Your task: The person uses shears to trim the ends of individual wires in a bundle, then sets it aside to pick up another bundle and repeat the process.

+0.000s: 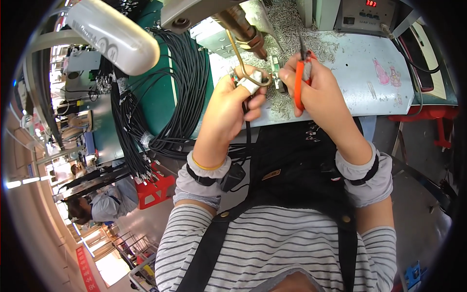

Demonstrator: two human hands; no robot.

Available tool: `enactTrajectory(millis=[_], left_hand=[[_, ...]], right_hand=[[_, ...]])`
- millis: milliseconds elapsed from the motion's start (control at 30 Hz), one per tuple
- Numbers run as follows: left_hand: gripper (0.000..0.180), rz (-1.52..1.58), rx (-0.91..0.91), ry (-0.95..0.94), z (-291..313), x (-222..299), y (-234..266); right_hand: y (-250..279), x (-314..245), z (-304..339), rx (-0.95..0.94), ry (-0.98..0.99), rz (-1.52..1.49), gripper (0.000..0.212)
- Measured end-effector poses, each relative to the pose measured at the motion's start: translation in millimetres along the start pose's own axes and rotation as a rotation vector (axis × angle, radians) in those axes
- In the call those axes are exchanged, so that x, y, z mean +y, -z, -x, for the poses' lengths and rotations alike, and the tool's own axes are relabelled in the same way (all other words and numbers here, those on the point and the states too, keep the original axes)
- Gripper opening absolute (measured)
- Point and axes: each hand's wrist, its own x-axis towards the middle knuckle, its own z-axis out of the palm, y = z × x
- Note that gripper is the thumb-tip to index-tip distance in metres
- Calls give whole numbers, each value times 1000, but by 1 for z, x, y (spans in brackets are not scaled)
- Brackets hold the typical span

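My left hand (231,104) is closed under the tip of a mounted brown metal tool (250,41). Its fingers hold a black cable (248,134), which hangs down below them; the cable's end is mostly hidden. White wrapping (250,83) shows at the thumb, beside a curved brass-coloured rod (237,51). My right hand (318,82) grips orange-handled pliers (298,90), their dark jaws pointing away from me. Between the hands stands a small metal fixture (276,73), close to my right fingertips.
Small silvery cut pieces (292,29) litter the light work surface (360,63). Coiled black cables (182,82) lie on the green mat to the left. A white cylinder (114,36) overhangs the upper left. A control box (367,17) stands at the back right.
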Motion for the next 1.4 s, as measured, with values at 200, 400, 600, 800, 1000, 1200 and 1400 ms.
enactTrajectory(millis=[200,400,600,800,1000,1200,1400], left_hand=[[18,-270,58,-171,29,-14,-4],[21,-156,-147,-69,46,-27,-8],[24,222,-179,168,55,-14,-4],[27,50,-75,-11,62,-13,-2],[23,-161,26,-249,63,-21,-11],[21,-555,101,-327,67,-31,-12],[18,-280,90,-347,64,-29,-11]], right_hand=[[-8,-2,29,-13,294,167,12],[-10,12,35,42,431,379,10],[-7,11,42,210,951,807,7],[-3,23,47,99,990,742,9],[-8,29,50,61,832,487,16],[-17,35,51,176,845,656,21],[-26,30,50,128,404,-18,13]])
